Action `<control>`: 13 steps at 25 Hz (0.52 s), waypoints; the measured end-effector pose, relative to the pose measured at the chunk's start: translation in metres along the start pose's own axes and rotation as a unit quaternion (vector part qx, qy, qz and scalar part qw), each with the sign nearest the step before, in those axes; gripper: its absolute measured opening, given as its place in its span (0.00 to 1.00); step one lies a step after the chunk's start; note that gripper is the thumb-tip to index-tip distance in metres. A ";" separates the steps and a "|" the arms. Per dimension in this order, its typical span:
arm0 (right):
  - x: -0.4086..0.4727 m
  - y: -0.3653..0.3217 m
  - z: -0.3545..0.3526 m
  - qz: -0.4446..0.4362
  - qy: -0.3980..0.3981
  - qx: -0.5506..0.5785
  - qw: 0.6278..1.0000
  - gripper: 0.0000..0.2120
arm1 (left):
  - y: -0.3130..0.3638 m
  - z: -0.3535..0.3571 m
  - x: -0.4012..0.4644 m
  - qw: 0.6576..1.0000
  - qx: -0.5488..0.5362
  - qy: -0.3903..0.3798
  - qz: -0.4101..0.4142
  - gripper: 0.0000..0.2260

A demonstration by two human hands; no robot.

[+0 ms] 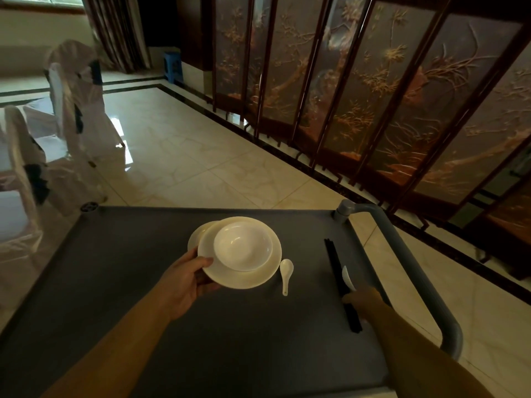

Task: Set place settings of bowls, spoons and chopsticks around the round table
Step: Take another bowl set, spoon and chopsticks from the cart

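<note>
At the cart (pixel 120 297), our left hand (pixel 184 285) grips plate (pixel 244 275) with bowl (pixel 242 245) stacked for one carry, right hand (pixel 363 300) pinching chopsticks (pixel 334 265) and spoon (pixel 347 278); second spoon (pixel 286 272) lies beside.

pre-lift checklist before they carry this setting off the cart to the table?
1. Left hand grips the plate rim: ok.
2. Bowl sits upright in the plate: ok.
3. Second plate underneath comes along: cannot tell.
4. Right hand holds chopsticks and spoon: ok.
5. Other spoon lies loose on the cart: not ok.
6. Round table in view: not ok.
</note>
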State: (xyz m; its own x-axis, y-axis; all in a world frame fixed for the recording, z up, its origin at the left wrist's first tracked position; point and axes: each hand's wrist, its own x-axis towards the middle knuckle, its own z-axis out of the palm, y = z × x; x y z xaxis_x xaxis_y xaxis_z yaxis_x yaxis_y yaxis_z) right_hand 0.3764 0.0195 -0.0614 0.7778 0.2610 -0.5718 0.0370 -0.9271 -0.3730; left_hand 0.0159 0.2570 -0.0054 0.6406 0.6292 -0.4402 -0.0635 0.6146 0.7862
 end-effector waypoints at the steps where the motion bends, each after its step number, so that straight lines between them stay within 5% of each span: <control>1: 0.001 -0.001 -0.001 0.000 -0.009 -0.004 1.000 0.13 | -0.001 -0.001 0.000 1.000 0.003 0.000 0.000 0.25; 13: -0.011 -0.013 0.006 -0.093 0.002 -0.117 0.989 0.13 | -0.006 -0.002 0.004 1.000 -0.018 0.016 -0.001 0.24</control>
State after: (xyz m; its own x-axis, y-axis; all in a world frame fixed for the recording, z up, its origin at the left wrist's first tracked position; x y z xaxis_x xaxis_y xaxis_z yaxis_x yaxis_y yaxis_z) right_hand 0.3638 0.0307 -0.0545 0.7459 0.4321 -0.5069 0.3232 -0.9002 -0.2918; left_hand 0.0174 0.2573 -0.0128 0.6166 0.6427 -0.4547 -0.0903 0.6315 0.7701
